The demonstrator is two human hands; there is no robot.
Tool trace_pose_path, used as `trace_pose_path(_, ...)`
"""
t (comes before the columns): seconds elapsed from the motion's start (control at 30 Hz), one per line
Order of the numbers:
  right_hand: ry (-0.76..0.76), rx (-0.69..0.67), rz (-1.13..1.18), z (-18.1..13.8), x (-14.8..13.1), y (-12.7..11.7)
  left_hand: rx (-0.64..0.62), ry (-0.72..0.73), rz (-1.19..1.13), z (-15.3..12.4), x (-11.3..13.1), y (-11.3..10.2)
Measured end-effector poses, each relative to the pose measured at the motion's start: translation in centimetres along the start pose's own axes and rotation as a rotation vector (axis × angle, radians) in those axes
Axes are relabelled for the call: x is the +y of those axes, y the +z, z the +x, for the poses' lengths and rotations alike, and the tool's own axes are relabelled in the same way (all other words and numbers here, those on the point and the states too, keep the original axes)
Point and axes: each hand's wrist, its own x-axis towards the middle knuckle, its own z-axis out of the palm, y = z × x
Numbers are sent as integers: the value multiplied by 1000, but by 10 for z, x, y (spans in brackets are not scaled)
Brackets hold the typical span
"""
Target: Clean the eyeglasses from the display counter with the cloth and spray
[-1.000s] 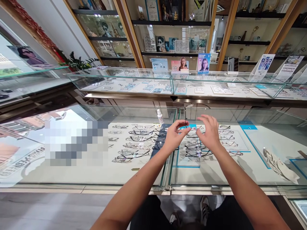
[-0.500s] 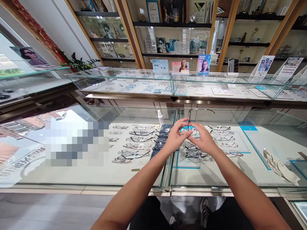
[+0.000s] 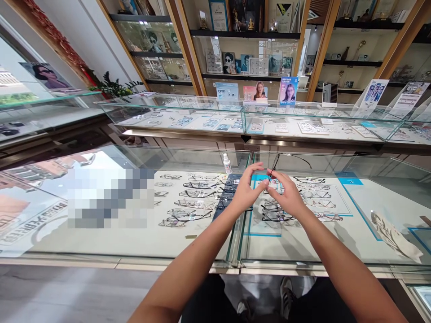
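A thin dark pair of eyeglasses [image 3: 275, 164] is held up over the glass counter, its temple arms pointing up and away from me. My right hand [image 3: 286, 190] pinches it near the front with thumb and fingertips. Close beside it is my left hand [image 3: 248, 187], fingers curved and apart, the thumb tip at or just by the glasses. Whether that thumb touches them I cannot tell. Most of the glasses' front is hidden by my fingers. Below and around my hands, rows of eyeglasses [image 3: 197, 194] lie in the display case, with more pairs [image 3: 311, 194] to the right.
A small white bottle [image 3: 227, 164] stands behind my left hand. A crumpled patterned cloth [image 3: 393, 235] lies on the counter's right side. A second glass showcase [image 3: 188, 130] with small posters runs across behind. Glass panel edges [image 3: 235, 237] divide the near counter.
The eyeglasses have tilted to the right, their temple arms swinging that way. My left fingertips have come away from my right ones, and the camera view has shifted slightly.
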Motion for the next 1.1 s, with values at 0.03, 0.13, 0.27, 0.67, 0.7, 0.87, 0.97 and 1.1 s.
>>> trace_pose_path(0.03, 15, 8, -1, 0, 0, -1, 58, 15, 130, 3, -2, -5)
trace_pose_path(0.13, 52, 42, 12, 1, 2, -3, 222, -113, 521, 15, -9, -23)
trace_pose_path(0.27, 56, 66, 32, 2, 3, -3, 217, -401, 815, 27, -20, -44)
trace_pose_path(0.67, 63, 49, 20, 3, 1, 0, 52, -503, 853, 35, -43, -67)
trace_pose_path(0.7, 64, 52, 21, 4, 1, 0, 48, -505, 851, 35, -43, -67)
trace_pose_path(0.87, 84, 57, 17, 4, 2, 0, 19, -512, 840, 36, -44, -67)
trace_pose_path(0.97, 92, 53, 17, 4, 2, 0, 13, -497, 849, 36, -44, -67)
trace_pose_path(1.1, 87, 63, 21, 4, 1, -1, 52, -473, 863, 36, -39, -65)
